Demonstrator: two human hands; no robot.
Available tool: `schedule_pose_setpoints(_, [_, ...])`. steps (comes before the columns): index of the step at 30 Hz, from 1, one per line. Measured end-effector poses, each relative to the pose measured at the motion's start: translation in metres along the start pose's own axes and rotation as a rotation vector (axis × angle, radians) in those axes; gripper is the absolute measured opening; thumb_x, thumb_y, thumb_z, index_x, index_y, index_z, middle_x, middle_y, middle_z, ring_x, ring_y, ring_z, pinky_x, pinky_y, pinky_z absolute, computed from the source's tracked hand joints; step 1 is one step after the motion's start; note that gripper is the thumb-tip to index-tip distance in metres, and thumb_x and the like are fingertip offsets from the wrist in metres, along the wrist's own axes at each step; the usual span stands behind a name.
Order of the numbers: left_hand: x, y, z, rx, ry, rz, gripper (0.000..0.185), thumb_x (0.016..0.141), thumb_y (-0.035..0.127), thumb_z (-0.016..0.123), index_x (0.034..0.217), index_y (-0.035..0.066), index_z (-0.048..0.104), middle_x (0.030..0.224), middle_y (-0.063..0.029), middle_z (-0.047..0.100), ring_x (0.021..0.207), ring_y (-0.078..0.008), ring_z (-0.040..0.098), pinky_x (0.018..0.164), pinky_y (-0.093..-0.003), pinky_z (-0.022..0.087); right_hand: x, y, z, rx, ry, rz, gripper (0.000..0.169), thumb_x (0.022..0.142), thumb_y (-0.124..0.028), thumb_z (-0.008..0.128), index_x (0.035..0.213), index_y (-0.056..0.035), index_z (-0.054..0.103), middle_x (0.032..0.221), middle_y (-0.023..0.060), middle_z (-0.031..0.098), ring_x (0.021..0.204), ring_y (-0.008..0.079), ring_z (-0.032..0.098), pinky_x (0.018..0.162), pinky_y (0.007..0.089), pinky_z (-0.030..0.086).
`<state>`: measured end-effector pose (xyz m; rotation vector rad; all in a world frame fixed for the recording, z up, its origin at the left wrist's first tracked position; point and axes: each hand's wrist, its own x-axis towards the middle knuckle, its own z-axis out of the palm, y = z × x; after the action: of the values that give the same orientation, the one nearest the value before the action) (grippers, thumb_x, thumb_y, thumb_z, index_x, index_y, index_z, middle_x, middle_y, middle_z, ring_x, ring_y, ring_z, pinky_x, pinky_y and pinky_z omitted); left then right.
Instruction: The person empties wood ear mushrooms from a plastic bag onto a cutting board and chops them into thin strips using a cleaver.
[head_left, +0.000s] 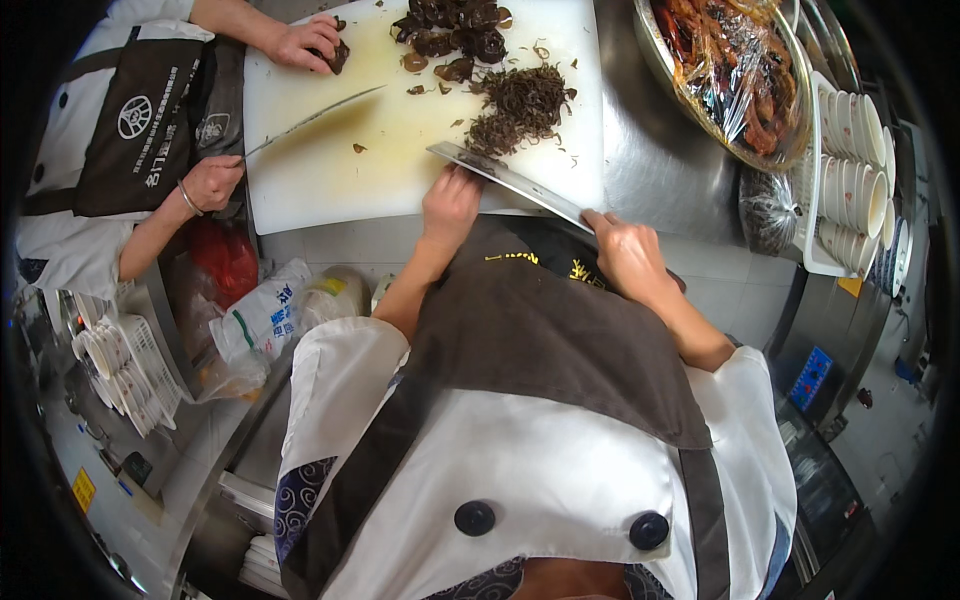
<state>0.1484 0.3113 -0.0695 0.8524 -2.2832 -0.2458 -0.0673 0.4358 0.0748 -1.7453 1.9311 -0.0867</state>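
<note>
On the white cutting board (315, 180), near its front edge, my right hand (626, 251) grips the handle end of a wide-bladed kitchen knife (517, 186). The blade slants up and leftward across the board. My left hand (451, 206) is at the blade's left part, fingertips curled behind it; whether they hold anything under the blade is hidden. Just beyond the blade lies a heap of dark, finely cut shreds (521, 105), which look like wood ear fungus. Larger dark pieces of the fungus (457, 34) are piled farther back, with small scraps scattered around.
At the left a co-worker's hand (309, 43) rests on dark pieces; the other hand (214, 184) holds a knife (315, 116) over the board. A film-covered bowl of reddish-brown food (742, 82) stands right, beside a white basket of small bowls (814, 217). Plastic bags (262, 311) lie lower left.
</note>
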Motion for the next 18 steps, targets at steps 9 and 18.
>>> schedule_pose_setpoints(9, [0.010,0.008,-0.008,0.007,0.025,-0.015,0.019,0.069,0.002,0.065,0.087,0.005,0.064,0.091,-0.0088,0.060,0.085,-0.0262,0.059,0.067,-0.0331,0.052,-0.006,-0.001,-0.005,0.029,-0.017,0.015,0.037,0.071,0.004,0.051,0.106,-0.0022,0.063,0.089,0.0220,0.064,0.072,0.0399,0.061,0.065,0.0456,0.049])
schedule_pose_setpoints(18, [0.010,0.007,-0.005,-0.010,0.023,-0.046,0.019,0.068,0.003,0.066,0.087,0.005,0.063,0.092,-0.0093,0.060,0.084,-0.0264,0.059,0.066,-0.0335,0.051,0.000,-0.001,0.001,0.042,0.043,-0.025,0.033,0.067,0.004,0.051,0.098,-0.0014,0.060,0.078,0.0202,0.062,0.070,0.0377,0.061,0.063,0.0449,0.049])
